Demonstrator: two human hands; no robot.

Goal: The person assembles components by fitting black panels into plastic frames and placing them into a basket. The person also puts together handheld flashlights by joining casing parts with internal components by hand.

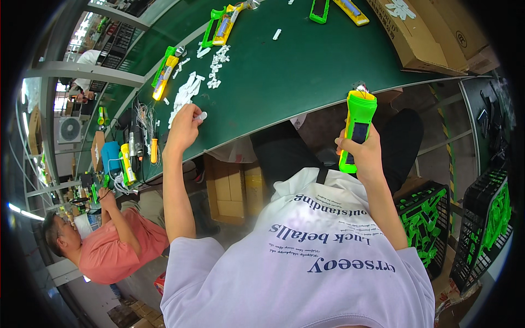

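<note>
Gripped firmly: R hand (365, 150) is closed round the body of a green-and-yellow flashlight (359, 117), thumb across its front near a dark panel. Flashlight is held upright-ish, wide head away from the wearer, off the table's near edge and above the lap; something shiny pokes out at the head end (too small to make out). L hand (185, 130) is over the green table (262, 76), near its edge, fingertips pinched on a small white piece (202, 116).

Just beyond L hand: a heap of white strips (187, 90), w/ a looser white cluster (219, 65) to its right. Opened flashlight (162, 79), green & yellow halves side by side, lies left of the heap; another opened flashlight (223, 24) is farther back. Orange-handled tool (154, 150) lies to the left, nr a yellow flashlight (128, 164).

Far R of table: cardboard box (399, 35). Lower R, two black crates (454, 268) w/ green parts (424, 227). Lower L, a co-worker (123, 240) in a salmon shirt, hands together.
</note>
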